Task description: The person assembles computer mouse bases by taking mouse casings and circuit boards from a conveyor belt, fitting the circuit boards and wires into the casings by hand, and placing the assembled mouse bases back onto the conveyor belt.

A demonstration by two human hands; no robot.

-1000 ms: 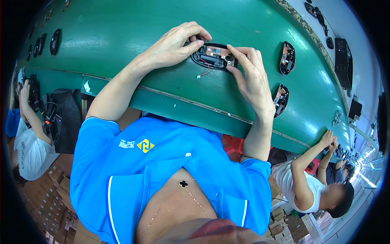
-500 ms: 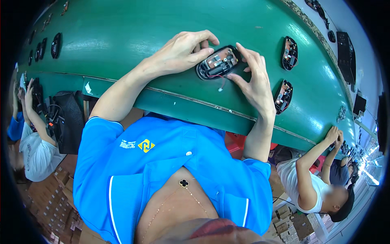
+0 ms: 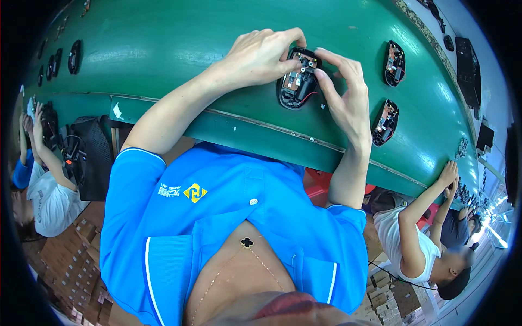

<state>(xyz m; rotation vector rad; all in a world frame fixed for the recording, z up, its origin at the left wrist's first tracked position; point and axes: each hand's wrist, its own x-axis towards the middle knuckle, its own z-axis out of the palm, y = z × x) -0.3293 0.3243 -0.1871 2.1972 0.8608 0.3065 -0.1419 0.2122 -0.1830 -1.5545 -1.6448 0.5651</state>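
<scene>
Green worktable [image 3: 174,51], two more open casings [image 3: 394,64] lying to the right; the black casing [image 3: 298,82] is on it, between both hands. Left hand [image 3: 263,54] looks to pinch its upper left, thumb over the inside, while right hand [image 3: 348,89] has thumb and forefinger parted at the upper right edge, contact unclear. Step seems to be adjusting the casing's upper end; next move calls for steady support, red wire [image 3: 310,96] kept clear.
</scene>
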